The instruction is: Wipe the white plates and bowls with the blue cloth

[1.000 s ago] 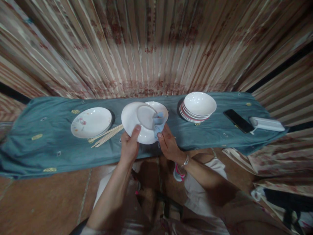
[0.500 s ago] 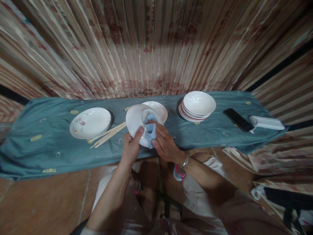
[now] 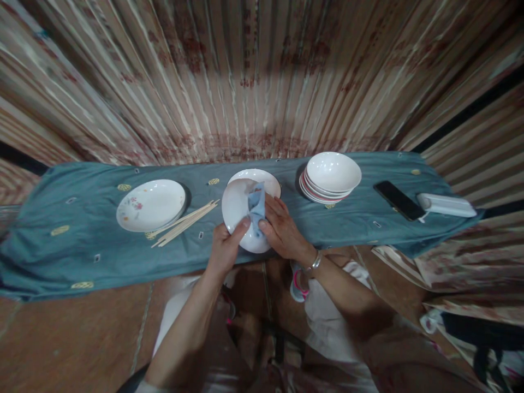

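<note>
A white plate (image 3: 239, 210) is held tilted above the near edge of the desk (image 3: 73, 256), its face turned toward the person. The left hand (image 3: 224, 251) grips the plate's lower rim, thumb up over the front and fingers behind it, so its grip is closed on the plate. The right hand (image 3: 280, 232) presses a small blue cloth (image 3: 257, 206) against the plate's face, its grip closed on the cloth with the fingers spread flat over it. A metal bracelet (image 3: 314, 263) sits on the right wrist.

Just behind the held plate, another white plate (image 3: 268, 182) lies flat on the desk, partly hidden by it. A bundle of wooden chopsticks (image 3: 184, 221) lies on the desk just left of the held plate, its far end touching a flowered plate (image 3: 150, 204) further left. To the right stands a stack of bowls (image 3: 332, 177), white with pink rims showing lower down. Further right lie a black phone (image 3: 399, 201) and, near the desk's right end, a white box (image 3: 446, 206). A teal cloth with small yellow motifs covers the desk. Behind it hangs a striped curtain (image 3: 262, 82).
</note>
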